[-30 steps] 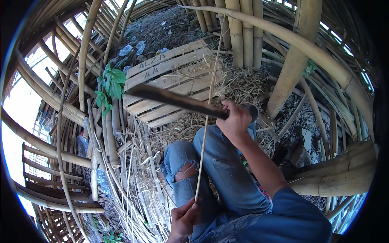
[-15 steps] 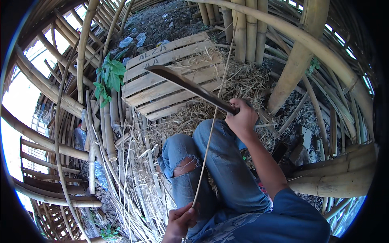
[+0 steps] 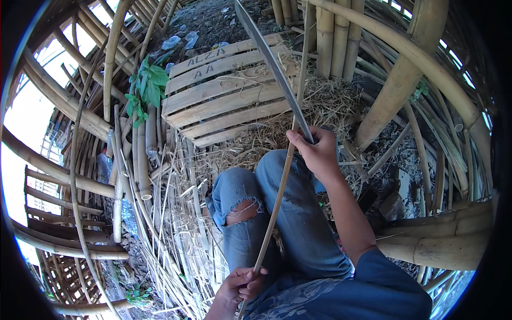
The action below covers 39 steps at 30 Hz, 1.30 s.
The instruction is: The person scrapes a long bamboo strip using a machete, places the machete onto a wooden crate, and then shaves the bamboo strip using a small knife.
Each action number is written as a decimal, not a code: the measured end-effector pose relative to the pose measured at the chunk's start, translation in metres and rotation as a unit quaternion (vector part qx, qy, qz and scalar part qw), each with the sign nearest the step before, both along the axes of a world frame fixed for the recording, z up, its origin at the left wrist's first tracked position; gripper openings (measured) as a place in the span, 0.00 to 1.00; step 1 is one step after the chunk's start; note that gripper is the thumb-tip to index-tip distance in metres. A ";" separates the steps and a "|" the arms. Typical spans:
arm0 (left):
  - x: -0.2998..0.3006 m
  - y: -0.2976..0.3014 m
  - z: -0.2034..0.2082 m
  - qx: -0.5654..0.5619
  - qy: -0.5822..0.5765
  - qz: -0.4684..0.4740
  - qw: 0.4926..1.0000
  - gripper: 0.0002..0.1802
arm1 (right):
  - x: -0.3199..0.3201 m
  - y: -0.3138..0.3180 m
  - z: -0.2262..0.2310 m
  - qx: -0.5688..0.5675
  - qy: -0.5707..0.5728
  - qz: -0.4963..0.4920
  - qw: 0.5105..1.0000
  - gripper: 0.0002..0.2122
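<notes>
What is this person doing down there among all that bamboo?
A person sits among bamboo poles and shavings, working a thin bamboo strip with a long blade. The right hand grips the blade's handle, with the blade pointing up and away over a wooden slatted crate. The left hand holds the strip's lower end near the lap. The strip runs up across the knees in torn jeans and meets the blade at the right hand.
</notes>
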State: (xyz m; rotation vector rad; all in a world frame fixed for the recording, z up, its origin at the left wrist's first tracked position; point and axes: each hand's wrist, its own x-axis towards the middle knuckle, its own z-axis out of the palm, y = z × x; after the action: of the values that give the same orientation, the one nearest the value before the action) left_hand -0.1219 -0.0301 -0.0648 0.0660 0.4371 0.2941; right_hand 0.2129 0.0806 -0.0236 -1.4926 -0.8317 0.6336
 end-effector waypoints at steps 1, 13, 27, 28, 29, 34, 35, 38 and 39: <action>0.003 0.000 0.001 0.016 -0.008 -0.019 1.000 0.23 | 0.000 0.000 0.001 0.000 -0.001 -0.003 1.000 0.14; 0.082 0.039 0.045 0.247 0.125 -0.003 0.961 0.21 | -0.023 -0.007 0.015 0.101 -0.126 -0.035 0.986 0.13; 0.105 0.035 0.063 0.620 0.363 0.061 0.693 0.12 | -0.074 -0.073 0.000 0.059 -0.453 -0.029 0.889 0.15; 0.108 0.030 0.068 0.632 0.382 0.072 0.671 0.12 | -0.071 -0.070 -0.002 0.058 -0.452 -0.030 0.890 0.15; 0.109 0.027 0.070 0.642 0.400 0.084 0.648 0.13 | -0.064 -0.063 -0.006 0.053 -0.463 -0.065 0.882 0.15; 0.106 0.022 0.061 0.709 0.420 0.110 0.557 0.16 | -0.056 -0.054 -0.005 0.029 -0.450 -0.128 0.883 0.14; 0.106 0.023 0.062 0.719 0.435 0.091 0.534 0.17 | -0.060 -0.057 -0.007 0.040 -0.446 -0.111 0.887 0.14; 0.107 0.025 0.063 0.736 0.448 0.067 0.504 0.20 | -0.072 -0.068 -0.003 0.064 -0.429 -0.066 0.899 0.15; 0.106 0.023 0.063 0.736 0.447 0.065 0.504 0.20 | -0.074 -0.072 -0.001 0.076 -0.416 -0.039 0.905 0.15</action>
State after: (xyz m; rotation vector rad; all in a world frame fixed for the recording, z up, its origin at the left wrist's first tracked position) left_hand -0.0156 -0.0069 -0.0015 2.0087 1.1250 0.7234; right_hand 0.1386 0.0089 -0.0249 -1.6395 -1.4186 -0.1762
